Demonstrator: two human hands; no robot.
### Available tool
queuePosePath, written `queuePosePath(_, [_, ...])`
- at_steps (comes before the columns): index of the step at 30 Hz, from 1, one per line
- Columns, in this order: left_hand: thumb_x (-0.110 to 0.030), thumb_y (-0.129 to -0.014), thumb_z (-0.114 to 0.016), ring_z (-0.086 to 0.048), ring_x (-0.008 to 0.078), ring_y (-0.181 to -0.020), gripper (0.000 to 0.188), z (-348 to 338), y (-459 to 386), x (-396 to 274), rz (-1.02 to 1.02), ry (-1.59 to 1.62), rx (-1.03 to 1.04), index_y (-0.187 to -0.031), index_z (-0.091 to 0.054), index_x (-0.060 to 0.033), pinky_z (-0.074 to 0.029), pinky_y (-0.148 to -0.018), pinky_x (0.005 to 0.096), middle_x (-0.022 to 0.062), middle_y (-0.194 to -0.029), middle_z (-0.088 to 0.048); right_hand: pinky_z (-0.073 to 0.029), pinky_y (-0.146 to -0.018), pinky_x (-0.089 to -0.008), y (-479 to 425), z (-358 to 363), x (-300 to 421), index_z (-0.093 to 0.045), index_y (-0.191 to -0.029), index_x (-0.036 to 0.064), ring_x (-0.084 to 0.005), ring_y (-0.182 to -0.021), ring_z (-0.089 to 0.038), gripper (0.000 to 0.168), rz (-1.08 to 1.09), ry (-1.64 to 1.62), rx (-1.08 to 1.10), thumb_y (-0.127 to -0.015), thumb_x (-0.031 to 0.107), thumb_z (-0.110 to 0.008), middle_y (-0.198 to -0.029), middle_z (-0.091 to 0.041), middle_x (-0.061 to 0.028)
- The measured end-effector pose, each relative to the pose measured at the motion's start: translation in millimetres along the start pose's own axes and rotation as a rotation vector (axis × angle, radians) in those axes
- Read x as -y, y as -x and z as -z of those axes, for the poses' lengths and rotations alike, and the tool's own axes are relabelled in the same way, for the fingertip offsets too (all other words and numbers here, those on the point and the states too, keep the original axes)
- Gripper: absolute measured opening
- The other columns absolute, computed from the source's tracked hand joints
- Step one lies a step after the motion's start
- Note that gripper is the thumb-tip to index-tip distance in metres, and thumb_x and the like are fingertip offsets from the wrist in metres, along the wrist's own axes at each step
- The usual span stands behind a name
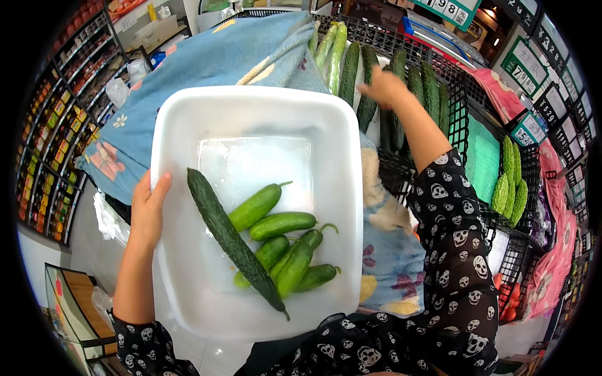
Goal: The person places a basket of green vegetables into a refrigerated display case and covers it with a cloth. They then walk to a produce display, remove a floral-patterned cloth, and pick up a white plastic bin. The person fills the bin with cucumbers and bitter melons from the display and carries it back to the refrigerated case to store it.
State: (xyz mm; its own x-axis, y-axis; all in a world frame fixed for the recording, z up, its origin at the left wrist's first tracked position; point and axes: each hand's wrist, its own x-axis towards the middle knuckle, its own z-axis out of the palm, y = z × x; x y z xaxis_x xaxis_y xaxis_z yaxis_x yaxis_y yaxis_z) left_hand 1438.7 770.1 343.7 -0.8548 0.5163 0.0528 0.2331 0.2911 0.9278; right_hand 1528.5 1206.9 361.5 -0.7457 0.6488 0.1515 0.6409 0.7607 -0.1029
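My left hand (146, 207) grips the left rim of a white plastic tub (256, 96), thumb over the edge. Inside lies one long dark green cucumber (230, 235), slanting across several short, smooth, lighter green cucumbers (282, 225). Beyond the tub's far right corner, my right hand (383, 87) is over a black plastic crate (458, 103) of long dark cucumbers (350, 70). Its visible fingers are spread and appear to hold nothing; whether they touch a cucumber is hidden. Paler long green vegetables (336, 56) lie at the crate's left side.
A blue patterned cloth (197, 61) drapes over the produce beside and under the tub. To the right are bitter melons (509, 188), green netting (482, 155), a pink cloth (548, 277) and hanging price signs (524, 68). Stocked shelves (56, 155) stand left.
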Motion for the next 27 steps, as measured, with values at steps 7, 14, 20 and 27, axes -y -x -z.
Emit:
queuePosePath(7, [-0.026,-0.087,-0.049,-0.050,0.0106,-0.084,0.037,0.2,-4.2,0.9,-0.051,0.004,-0.027,-0.109,-0.052,0.0021,-0.039,-0.076,0.0233,0.0037,-0.095,-0.056,-0.042,-0.088,-0.0381,-11.9,-83.6,-14.9,0.000,-0.140,0.013,-0.0397,-0.106,-0.049,0.087,-0.226,0.005,0.109,-0.077,0.031,-0.058,-0.124,-0.039,-0.0292])
queuePosePath(14, [-0.027,-0.087,-0.049,-0.051,0.0120,-0.087,0.037,5.7,5.7,5.2,-0.007,0.015,-0.013,-0.110,-0.052,0.0021,-0.040,-0.078,0.0250,0.0055,-0.096,-0.057,-0.040,-0.090,-0.0399,-17.9,-75.2,-24.7,-0.017,-0.137,0.007,-0.0357,-0.103,-0.052,0.085,-0.384,-0.598,-0.121,-0.071,0.040,-0.060,-0.114,-0.049,-0.0251])
queuePosePath(20, [-0.030,-0.086,-0.048,-0.054,0.0144,-0.085,0.040,6.9,15.0,19.1,-0.126,-0.051,-0.015,-0.108,-0.053,0.0029,-0.042,-0.078,0.0276,0.0088,-0.094,-0.060,-0.050,-0.045,-0.0227,58.1,12.1,-59.6,-0.051,-0.103,0.005,-0.0208,-0.061,-0.059,0.027,-0.010,-1.902,0.264,-0.085,0.025,-0.054,-0.080,-0.059,-0.0137])
queuePosePath(27, [-0.034,-0.084,-0.048,-0.056,0.0162,-0.084,0.042,5.5,22.1,27.7,-0.110,-0.055,-0.018,-0.108,-0.054,0.0006,-0.043,-0.077,0.0288,0.0102,-0.093,-0.061,-0.021,-0.107,-0.0392,257.4,42.1,-36.7,-0.019,-0.133,-0.007,-0.0301,-0.123,-0.034,0.087,0.288,-2.032,0.204,-0.067,0.028,-0.063,-0.132,-0.030,-0.0251])
